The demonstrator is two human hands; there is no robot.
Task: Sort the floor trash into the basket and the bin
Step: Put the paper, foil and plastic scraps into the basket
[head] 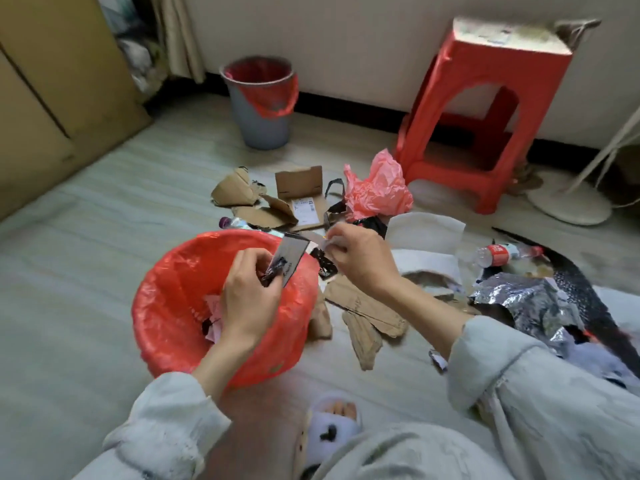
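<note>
a red stool and a few room fixtures at the edges

red plastic stool [485, 112] stands against the pale wall [346, 39], a rag [573, 29] draped over its dusty top. a white round fan base [571, 202] sits just right of it. tan cabinet [52, 98] at left, a curtain [180, 36] beside it. a slipper [332, 424] on the pale floor [86, 271].

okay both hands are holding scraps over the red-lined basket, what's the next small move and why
Probably let go. The left hand pinches a grey-and-black scrap right above the open red-lined basket, so it should drop in; the right hand holds its scrap nearer the rim.
</note>
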